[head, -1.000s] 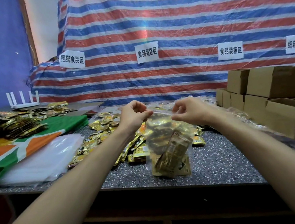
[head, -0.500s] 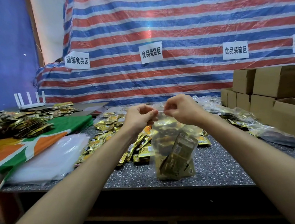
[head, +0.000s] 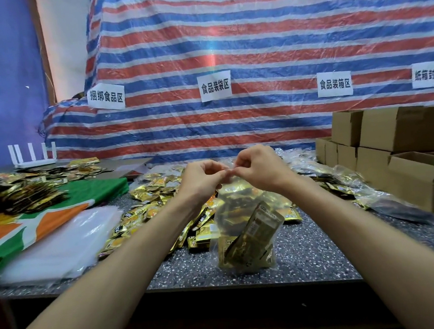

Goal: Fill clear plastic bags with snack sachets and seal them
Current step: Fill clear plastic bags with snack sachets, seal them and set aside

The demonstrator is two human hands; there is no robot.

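1. Fingers of the left hand and right hand are curled, pinching the mouth of the clear plastic bag. Their tips meet at its middle.
2. The bag, loaded with gold foil snack sachets, hangs upright, and its bottom seems to rest on the dark speckled counter. Held so, the load probably pulls the mouth straight for sealing.
3. A second ago the hands pinched the mouth well apart. They have since closed together, so the seal looks nearly pressed shut.
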